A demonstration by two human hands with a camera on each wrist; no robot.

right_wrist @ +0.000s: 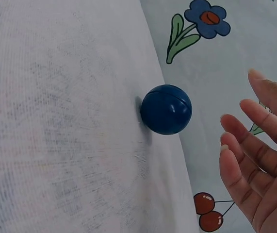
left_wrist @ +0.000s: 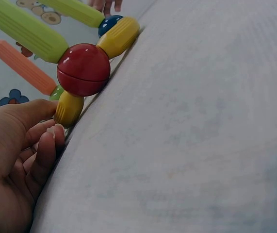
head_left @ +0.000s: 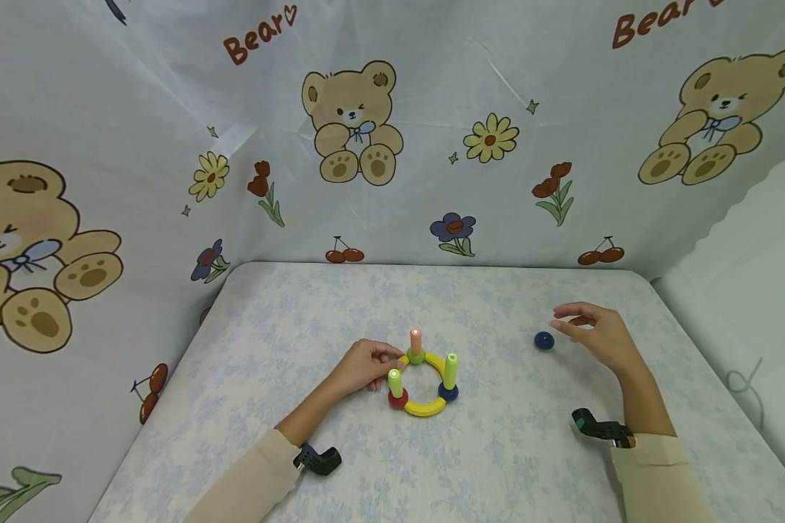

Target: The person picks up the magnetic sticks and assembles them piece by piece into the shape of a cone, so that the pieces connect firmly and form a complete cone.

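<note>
A ring of yellow curved pieces (head_left: 425,410) lies on the table, joined by a red ball (head_left: 397,399), a dark blue ball (head_left: 448,393) and a green ball (head_left: 416,357). Two light green rods (head_left: 451,372) and an orange rod (head_left: 416,341) stand up from these balls. My left hand (head_left: 364,365) pinches the ring's left yellow piece (left_wrist: 70,108) between thumb and fingers, just beside the red ball. To the right, a loose blue ball (right_wrist: 166,109) rests on the table. My right hand (head_left: 598,335) hovers beside it with relaxed, parted fingers, holding nothing.
A pale blue patterned cloth covers the table (head_left: 497,450). Behind and to the left hangs a white curtain (head_left: 419,203) printed with bears and flowers. White fabric with a thin cord (head_left: 746,385) borders the right side. Each wrist wears a black camera (head_left: 320,460).
</note>
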